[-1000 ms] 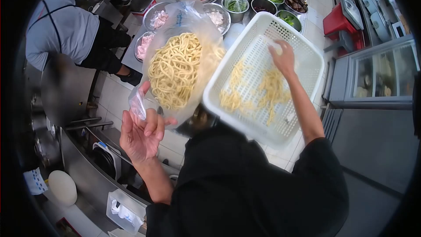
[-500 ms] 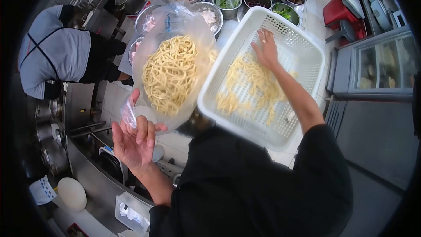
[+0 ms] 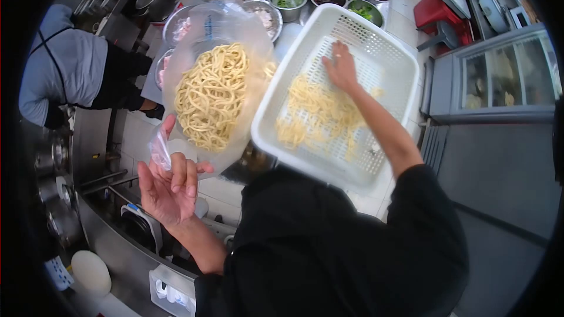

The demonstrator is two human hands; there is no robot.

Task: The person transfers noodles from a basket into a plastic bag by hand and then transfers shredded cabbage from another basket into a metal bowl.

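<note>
My left hand (image 3: 167, 185) grips the bottom corner of a clear plastic bag (image 3: 214, 23) and holds it up; thick yellow noodles (image 3: 212, 95) fill the bag, whose mouth leans against a white perforated plastic basket (image 3: 388, 58). Loose noodles (image 3: 314, 114) lie spread on the basket's floor. My right hand (image 3: 339, 66) rests inside the basket with fingers apart, on the far edge of those noodles. My black sleeves and torso hide the basket's near edge.
Several steel bowls (image 3: 288, 0) of vegetables, meat and sauces stand beyond the bag. A person in a grey shirt and apron (image 3: 64, 64) bends at the left. Steel counters (image 3: 111, 240) run lower left, a glass display fridge (image 3: 499, 79) and red stool (image 3: 437, 14) at right.
My right hand moved down from the basket's far side onto the noodles and spread them. The bag and my left hand stayed raised. The view drifted slightly left.
</note>
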